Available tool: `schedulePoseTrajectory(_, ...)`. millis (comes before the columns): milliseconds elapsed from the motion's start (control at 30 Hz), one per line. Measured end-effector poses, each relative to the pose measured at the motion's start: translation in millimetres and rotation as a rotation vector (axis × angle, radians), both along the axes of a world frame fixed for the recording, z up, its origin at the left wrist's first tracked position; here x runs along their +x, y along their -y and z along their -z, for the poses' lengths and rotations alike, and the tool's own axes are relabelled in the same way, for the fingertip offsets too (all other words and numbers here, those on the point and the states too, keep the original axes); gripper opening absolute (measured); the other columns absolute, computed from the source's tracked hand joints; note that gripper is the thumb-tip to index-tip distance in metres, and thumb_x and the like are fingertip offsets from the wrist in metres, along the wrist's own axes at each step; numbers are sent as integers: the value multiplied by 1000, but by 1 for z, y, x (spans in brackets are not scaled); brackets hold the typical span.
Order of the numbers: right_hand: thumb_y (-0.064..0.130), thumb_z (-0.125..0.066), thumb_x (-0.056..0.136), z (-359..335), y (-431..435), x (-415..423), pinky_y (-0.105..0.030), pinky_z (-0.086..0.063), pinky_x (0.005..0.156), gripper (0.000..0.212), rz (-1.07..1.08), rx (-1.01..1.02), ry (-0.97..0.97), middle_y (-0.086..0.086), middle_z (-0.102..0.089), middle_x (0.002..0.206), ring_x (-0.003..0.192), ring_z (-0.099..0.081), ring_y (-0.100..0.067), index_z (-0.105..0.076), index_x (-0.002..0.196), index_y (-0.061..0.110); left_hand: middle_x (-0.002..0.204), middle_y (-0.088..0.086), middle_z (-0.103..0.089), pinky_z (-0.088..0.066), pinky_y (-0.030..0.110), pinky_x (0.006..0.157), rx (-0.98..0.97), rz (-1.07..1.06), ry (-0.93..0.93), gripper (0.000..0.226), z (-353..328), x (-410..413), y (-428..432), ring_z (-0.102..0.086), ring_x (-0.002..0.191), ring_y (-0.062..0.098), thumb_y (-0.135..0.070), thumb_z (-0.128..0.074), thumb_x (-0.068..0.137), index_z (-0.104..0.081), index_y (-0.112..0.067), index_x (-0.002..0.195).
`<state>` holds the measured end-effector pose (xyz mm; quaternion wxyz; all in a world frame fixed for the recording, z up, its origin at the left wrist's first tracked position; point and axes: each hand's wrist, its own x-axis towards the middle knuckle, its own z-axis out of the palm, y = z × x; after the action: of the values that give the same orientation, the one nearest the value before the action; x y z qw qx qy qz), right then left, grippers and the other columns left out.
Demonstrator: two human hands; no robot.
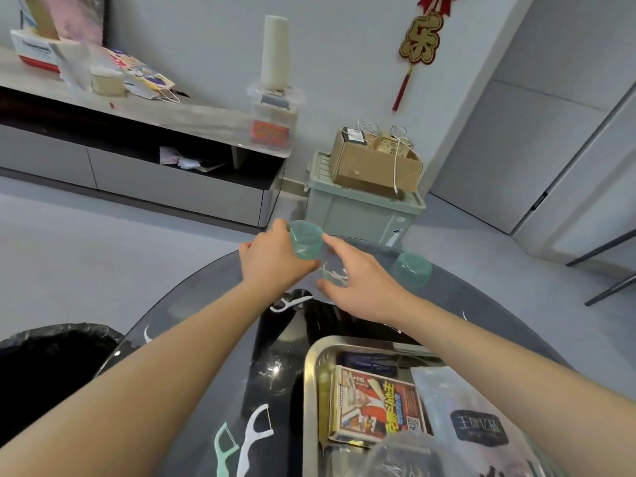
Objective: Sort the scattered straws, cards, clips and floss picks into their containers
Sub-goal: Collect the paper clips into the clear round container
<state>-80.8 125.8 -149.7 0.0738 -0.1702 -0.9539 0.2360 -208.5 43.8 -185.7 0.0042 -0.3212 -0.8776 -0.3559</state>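
Observation:
My left hand point(275, 259) grips a small translucent green cup point(305, 243), lifted above the far side of the dark glass table point(206, 304). My right hand point(358, 284) reaches in beside it and pinches floss picks point(333, 274) just below the cup. A green lid point(411, 270) lies on the table to the right. One white floss pick point(289, 303) lies under my hands. Near the front edge lie a white floss pick point(256, 438) and a mint green floss pick point(223, 449).
A steel tray point(313, 390) at the front right holds a box of playing cards point(378, 407), a plastic bag point(475, 418) and a clear container point(406, 456). A black-lined bin point(51, 363) stands at the left. Beyond the table stand a green crate point(361, 215) and a low cabinet.

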Motion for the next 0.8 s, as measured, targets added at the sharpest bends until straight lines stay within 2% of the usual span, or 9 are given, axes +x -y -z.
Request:
schedulePoseTrajectory(100, 24, -57, 91, -10, 3, 3, -33, -26, 115, 70, -19, 8, -20, 2, -31, 153, 141, -26, -13, -21, 151, 19, 91, -7, -53, -30, 34, 83, 28, -7, 63, 64, -10, 3, 5, -57, 100, 22, -51, -74, 68, -43, -18, 113)
schedulePoseTrajectory(233, 19, -51, 94, -33, 21, 22, -28, -34, 108, 57, -62, 20, -42, 2, -47, 142, 130, -44, -10, -29, 147, 20, 94, -6, -54, -44, 39, 90, 70, 16, 86, 62, -29, 23, 47, -57, 96, 22, -50, -76, 66, -41, -20, 108)
schedulePoseTrajectory(333, 18, -51, 95, -46, 42, 39, -33, -44, 102, 43, -69, -47, -43, 2, -61, 126, 115, -56, -9, -44, 138, 20, 97, -7, -51, -46, 34, 81, 98, 12, 107, 69, -37, 41, 94, -51, 89, 17, -46, -80, 65, -44, -17, 117)
schedulePoseTrajectory(433, 24, -56, 93, -50, 79, 50, -22, -42, 95, 37, -178, 50, 56, 6, -62, 122, 106, -56, -4, -54, 130, 21, 96, -7, -48, -42, 30, 75, 151, 2, 164, 70, -47, 60, 152, -50, 89, 17, -38, -83, 65, -44, -15, 119)
schedulePoseTrajectory(500, 35, -58, 90, -50, 107, 52, -17, -36, 91, 48, -282, 148, 214, 6, -56, 132, 113, -51, -8, -47, 136, 24, 100, -3, -51, -46, 33, 80, 156, 1, 217, 67, -53, 75, 190, -53, 93, 18, -33, -84, 65, -43, -17, 116)
schedulePoseTrajectory(567, 47, -63, 85, -45, 132, 54, -22, -34, 99, 66, -367, 180, 326, 6, -46, 142, 127, -42, -11, -39, 142, 25, 104, -3, -54, -48, 35, 83, 143, 4, 247, 64, -54, 92, 222, -56, 95, 18, -31, -84, 65, -42, -20, 112)
schedulePoseTrajectory(667, 57, -73, 71, -38, 163, 58, -22, -29, 104, 91, -423, 197, 404, 6, -39, 147, 133, -36, -12, -33, 145, 25, 108, -4, -57, -42, 25, 76, 106, -4, 242, 64, -51, 119, 265, -55, 96, 15, -30, -83, 66, -46, -18, 117)
schedulePoseTrajectory(733, 61, -76, 64, -34, 174, 59, -27, -29, 109, 103, -436, 295, 509, 1, -36, 149, 136, -34, -17, -28, 147, 22, 111, -3, -57, -40, 24, 76, 73, -2, 246, 64, -50, 129, 281, -54, 97, 15, -29, -81, 68, -46, -17, 120)
schedulePoseTrajectory(800, 67, -74, 61, -29, 184, 59, -37, -32, 110, 111, -415, 380, 615, -4, -36, 147, 135, -33, -23, -24, 149, 21, 115, -2, -57, -44, 29, 83, 19, 17, 246, 66, -52, 134, 288, -54, 101, 17, -30, -80, 69, -45, -17, 124)
